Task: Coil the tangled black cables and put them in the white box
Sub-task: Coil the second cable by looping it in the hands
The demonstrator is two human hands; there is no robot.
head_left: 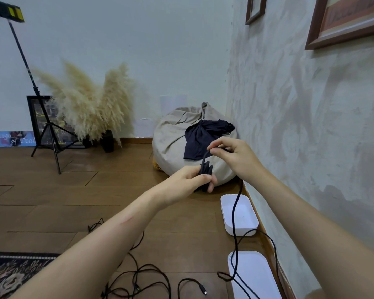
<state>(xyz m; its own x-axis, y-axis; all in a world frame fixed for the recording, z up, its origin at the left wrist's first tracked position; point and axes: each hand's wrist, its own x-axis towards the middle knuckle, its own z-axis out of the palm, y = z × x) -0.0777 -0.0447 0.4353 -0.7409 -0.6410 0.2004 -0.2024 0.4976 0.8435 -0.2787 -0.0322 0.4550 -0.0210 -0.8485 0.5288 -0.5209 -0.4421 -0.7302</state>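
My left hand (192,180) grips a small bundle of coiled black cable (205,169) held up in front of me. My right hand (231,156) pinches a loop of the same cable just above the bundle. The cable's loose tail (234,214) hangs down across the open white box (239,230), which sits empty on the floor by the wall, and trails over the white lid (255,275). More tangled black cables (147,279) lie on the wooden floor under my left forearm.
A beige beanbag (171,137) with a dark cloth (203,137) stands behind my hands by the right wall. A tripod stand (45,130), pampas grass (91,100) and a framed picture (34,117) stand at the back left. A patterned rug's corner (11,275) lies bottom left.
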